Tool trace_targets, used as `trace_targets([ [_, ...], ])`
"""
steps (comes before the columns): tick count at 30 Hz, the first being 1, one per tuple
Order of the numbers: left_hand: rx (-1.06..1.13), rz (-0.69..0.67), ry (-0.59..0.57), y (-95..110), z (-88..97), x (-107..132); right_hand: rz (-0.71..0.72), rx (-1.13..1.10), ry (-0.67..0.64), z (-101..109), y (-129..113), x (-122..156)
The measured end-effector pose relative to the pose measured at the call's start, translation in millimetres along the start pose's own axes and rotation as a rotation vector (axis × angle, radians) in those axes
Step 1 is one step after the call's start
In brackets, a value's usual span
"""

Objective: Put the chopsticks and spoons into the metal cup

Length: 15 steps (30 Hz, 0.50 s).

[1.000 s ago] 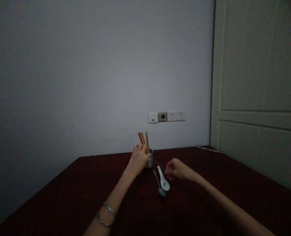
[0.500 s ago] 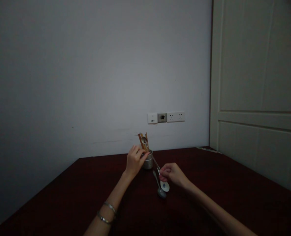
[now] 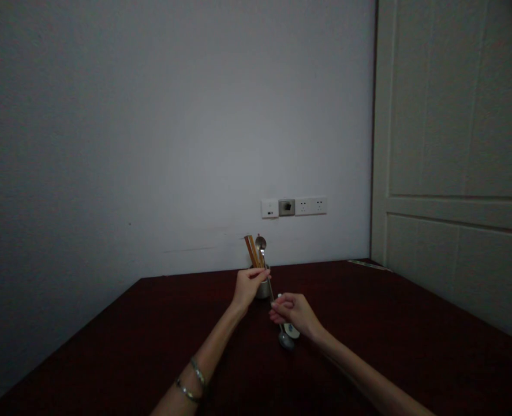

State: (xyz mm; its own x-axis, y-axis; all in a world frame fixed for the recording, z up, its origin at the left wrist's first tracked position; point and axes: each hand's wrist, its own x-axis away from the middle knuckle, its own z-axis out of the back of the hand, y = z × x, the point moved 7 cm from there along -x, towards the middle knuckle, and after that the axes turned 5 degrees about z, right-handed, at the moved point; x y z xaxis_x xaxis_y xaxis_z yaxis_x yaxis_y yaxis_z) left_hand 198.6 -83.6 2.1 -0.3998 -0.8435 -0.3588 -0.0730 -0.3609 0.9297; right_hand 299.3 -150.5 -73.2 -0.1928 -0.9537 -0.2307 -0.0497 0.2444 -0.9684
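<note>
A long-handled metal spoon leans at a steep slant with its bowl up, in front of the cup. My right hand is closed in a pinch around the lower end of its handle. Thumb and fingers of my left hand pinch the same handle higher up. Behind my left hand stands a metal cup, partly covered, holding several wooden chopsticks. Below my right hand, a second metal spoon and a white spoon with a blue mark lie side by side, their handles mostly hidden.
The dark red table reaches back to a pale wall with sockets and switches. On the right rises a panelled door. A thin flat strip lies at the table's back right edge.
The long-handled spoon has shifted right and stands steeper. My left hand has moved from the cup's rim onto its handle. My right hand has moved slightly left, still pinching the lower end.
</note>
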Motion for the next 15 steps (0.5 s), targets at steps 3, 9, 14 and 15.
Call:
trace_targets([
  [3, 0.013, 0.022, -0.005, -1.9, 0.4, 0.6, -0.009, 0.018, -0.013, 0.1, 3.0, -1.1],
  [9, 0.007, 0.042, -0.010, -7.0, 0.3, -1.5, -0.072, 0.184, -0.141, 8.0, 0.2, -8.1],
  [14, 0.023, 0.014, -0.034, -10.1, 0.8, -4.2, -0.019, 0.333, -0.165, 20.1, -32.6, -22.6],
  [15, 0.026, 0.009, -0.042, -11.0, 0.8, -4.8, 0.010, 0.346, -0.137, 21.1, -41.7, -26.1],
])
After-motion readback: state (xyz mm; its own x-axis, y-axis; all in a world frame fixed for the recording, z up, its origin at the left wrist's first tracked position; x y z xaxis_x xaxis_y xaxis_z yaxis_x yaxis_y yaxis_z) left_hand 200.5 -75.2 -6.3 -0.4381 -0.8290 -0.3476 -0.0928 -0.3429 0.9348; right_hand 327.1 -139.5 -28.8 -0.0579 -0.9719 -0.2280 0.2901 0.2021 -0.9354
